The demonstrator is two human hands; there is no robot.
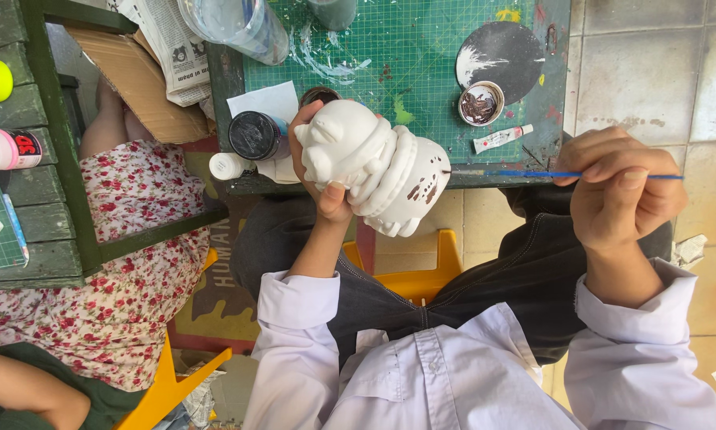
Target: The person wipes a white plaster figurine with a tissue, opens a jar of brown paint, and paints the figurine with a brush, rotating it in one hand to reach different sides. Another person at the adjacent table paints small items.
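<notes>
Two hands at work: the left hand wraps the white figurine, thumb and fingers closed round it, just above the lap. Right of the figurine, the right hand pinches a thin blue brush, tip touching the brown dots. My read: short dabs and a braced wrist would keep those dots neat. Beyond the figurine, a paint cup and small tube sit on the green mat. The figurine's far side is hidden; bristles too fine to make out.

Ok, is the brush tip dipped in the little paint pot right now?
No, the brush tip touches the white figurine, while the paint pot sits apart on the green mat.
</notes>
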